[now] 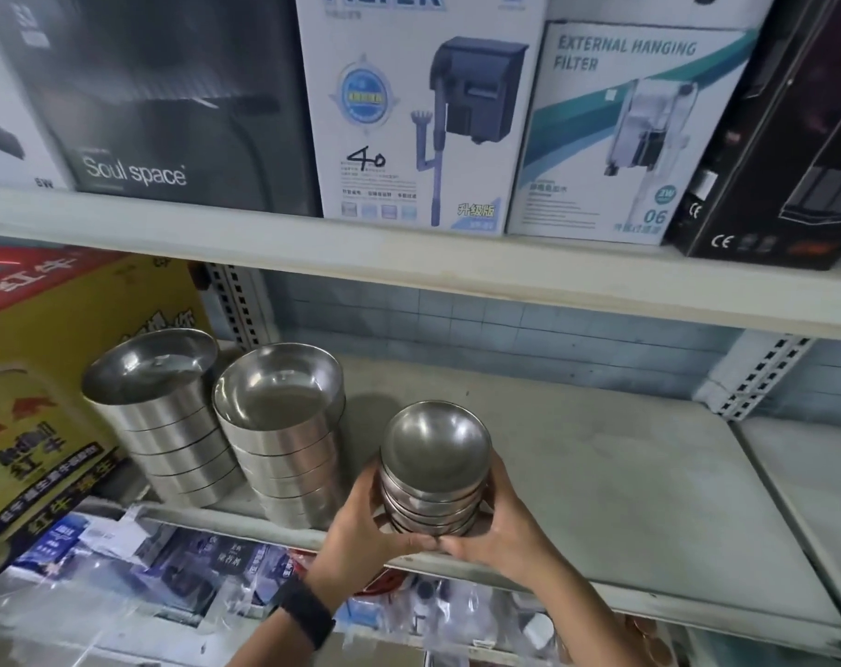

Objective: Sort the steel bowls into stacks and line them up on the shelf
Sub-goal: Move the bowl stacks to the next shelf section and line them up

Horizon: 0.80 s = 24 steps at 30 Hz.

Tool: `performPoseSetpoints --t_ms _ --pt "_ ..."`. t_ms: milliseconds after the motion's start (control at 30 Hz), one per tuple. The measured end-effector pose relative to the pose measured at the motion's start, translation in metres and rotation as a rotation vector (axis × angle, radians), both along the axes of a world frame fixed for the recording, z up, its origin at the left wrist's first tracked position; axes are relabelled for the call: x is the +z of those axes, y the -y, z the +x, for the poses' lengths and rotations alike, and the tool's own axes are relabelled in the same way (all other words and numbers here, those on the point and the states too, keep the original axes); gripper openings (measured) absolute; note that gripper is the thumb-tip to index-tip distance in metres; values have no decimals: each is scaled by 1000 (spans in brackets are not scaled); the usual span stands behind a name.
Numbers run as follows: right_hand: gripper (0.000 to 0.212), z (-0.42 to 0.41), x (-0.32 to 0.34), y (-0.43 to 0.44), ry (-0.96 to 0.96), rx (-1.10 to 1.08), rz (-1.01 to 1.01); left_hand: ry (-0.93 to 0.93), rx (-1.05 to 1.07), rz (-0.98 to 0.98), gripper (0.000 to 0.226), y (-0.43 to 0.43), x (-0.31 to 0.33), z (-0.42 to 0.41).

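Now your left hand [365,517] and right hand [505,522] cup the small bowl stack [435,474] at the shelf [625,474] front edge, beside two larger stacks [283,435]. Rigid, smooth steel likely slips and shifts; support the bottom bowl, fingers wrapped low.

The shelf [625,498] lies bare to the right of the small bowl stack [435,474] and behind it, as far as the slotted upright [765,377]. On its left, 2 tall stacks block the way: the middle stack [288,450] near it, the left stack [168,426] beside a yellow box [47,377]. The upper shelf board [457,262] closes the room above.
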State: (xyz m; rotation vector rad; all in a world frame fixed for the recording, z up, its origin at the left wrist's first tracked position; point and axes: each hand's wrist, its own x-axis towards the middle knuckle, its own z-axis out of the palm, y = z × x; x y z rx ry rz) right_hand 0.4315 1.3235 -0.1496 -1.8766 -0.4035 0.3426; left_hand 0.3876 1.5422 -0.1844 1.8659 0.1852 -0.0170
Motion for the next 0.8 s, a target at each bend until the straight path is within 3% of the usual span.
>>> performPoseSetpoints --t_ms 167,800 --pt "121 4 -4 -2 -2 15 -21 1 7 5 132 -1 4 -4" --pt "126 4 -13 -20 -14 23 10 52 20 -23 124 -10 17 -12"
